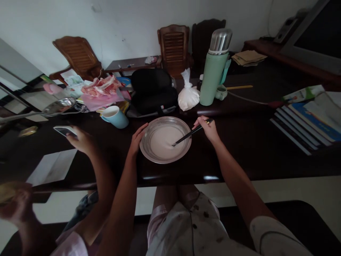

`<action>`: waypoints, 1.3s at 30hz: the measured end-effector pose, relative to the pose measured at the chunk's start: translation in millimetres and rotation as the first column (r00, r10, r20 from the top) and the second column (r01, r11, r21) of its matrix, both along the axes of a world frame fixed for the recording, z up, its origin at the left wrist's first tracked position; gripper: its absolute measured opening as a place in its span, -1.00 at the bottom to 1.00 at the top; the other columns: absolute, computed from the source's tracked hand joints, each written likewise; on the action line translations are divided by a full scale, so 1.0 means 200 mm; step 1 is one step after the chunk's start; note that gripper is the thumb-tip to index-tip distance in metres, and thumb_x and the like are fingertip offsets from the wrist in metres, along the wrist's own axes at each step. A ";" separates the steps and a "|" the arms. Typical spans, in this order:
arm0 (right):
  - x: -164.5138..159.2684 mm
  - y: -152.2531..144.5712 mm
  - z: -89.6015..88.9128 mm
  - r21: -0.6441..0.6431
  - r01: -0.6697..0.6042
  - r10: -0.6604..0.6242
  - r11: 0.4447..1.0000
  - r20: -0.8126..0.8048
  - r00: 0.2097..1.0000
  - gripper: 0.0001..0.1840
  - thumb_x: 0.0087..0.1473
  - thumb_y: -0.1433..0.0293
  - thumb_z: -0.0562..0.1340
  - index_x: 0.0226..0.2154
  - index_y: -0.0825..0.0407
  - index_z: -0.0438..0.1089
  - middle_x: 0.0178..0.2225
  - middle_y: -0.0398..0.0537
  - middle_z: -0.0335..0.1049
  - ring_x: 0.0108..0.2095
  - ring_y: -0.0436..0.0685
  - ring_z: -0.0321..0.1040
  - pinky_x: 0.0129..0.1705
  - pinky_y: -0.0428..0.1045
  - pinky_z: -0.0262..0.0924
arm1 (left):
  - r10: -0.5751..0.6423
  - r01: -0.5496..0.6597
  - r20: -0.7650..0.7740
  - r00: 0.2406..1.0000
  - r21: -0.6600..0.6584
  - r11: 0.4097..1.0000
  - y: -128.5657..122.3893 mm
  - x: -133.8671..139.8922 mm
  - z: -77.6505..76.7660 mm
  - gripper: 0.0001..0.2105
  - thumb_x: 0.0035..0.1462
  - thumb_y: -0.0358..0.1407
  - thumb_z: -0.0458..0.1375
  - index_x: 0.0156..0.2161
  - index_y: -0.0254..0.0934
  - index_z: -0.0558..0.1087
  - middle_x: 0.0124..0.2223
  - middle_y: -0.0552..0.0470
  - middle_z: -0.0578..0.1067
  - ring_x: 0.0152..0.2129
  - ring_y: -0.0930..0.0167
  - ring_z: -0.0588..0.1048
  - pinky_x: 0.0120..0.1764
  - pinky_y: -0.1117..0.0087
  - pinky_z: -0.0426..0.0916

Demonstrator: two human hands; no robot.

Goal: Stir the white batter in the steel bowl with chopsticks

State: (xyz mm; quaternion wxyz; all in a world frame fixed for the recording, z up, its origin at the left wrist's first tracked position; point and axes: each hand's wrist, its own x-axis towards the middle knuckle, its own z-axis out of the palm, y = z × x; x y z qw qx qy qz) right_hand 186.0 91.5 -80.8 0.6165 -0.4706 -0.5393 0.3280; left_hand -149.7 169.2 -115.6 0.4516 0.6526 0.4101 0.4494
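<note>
A wide metal bowl (165,160) with pale, runny batter (162,138) stands on the dark table in front of me. My left hand (137,139) holds its left rim, fingers along the outside. In my right hand (207,128), closed, are black chopsticks (189,134) that slant down to the left, their tips dipping into the batter near the bowl's middle. Behind the bowl sits a knotted clear bag of white powder (188,96). A light blue mug (115,117) is beyond my left hand.
A tall green thermos (215,71) stands behind my right hand, near a black case (153,92). Stacked books (309,122) lie at right. On the left, another person's hand (82,140) holds a phone (65,131) above a paper sheet (53,166).
</note>
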 end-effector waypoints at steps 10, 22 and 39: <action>-0.09 0.00 -0.04 0.106 -0.059 0.021 0.993 0.334 0.942 -0.66 0.18 0.14 0.16 -0.43 -0.09 0.56 -0.38 -0.11 0.55 -0.27 0.13 0.37 -0.13 0.07 0.25 | 0.013 -0.014 -0.021 1.000 -0.010 1.000 0.00 0.00 0.01 -0.45 0.13 -0.03 0.13 0.14 -0.32 0.40 0.19 -0.14 0.36 0.18 0.14 0.27 0.25 0.10 0.10; -0.05 0.00 -0.03 0.024 -0.139 0.137 0.990 0.070 0.988 -0.60 0.10 0.01 0.20 -0.42 -0.02 0.51 -0.52 -0.12 0.51 -0.44 0.10 0.46 -0.28 0.03 0.32 | 0.001 -0.001 -0.004 1.000 -0.012 1.000 0.00 0.00 0.01 -0.43 0.11 -0.01 0.13 0.14 -0.31 0.41 0.20 -0.14 0.35 0.18 0.12 0.26 0.26 0.07 0.06; -0.04 -0.02 0.02 -0.018 -0.115 0.117 0.993 0.098 0.988 -0.53 0.09 -0.05 0.17 -0.50 -0.02 0.47 -0.55 -0.11 0.49 -0.43 0.12 0.45 -0.28 0.03 0.29 | 0.018 -0.019 -0.002 1.000 -0.035 0.999 -0.01 0.01 0.02 -0.40 0.08 0.01 0.15 0.14 -0.32 0.41 0.19 -0.16 0.35 0.18 0.11 0.27 0.25 0.09 0.10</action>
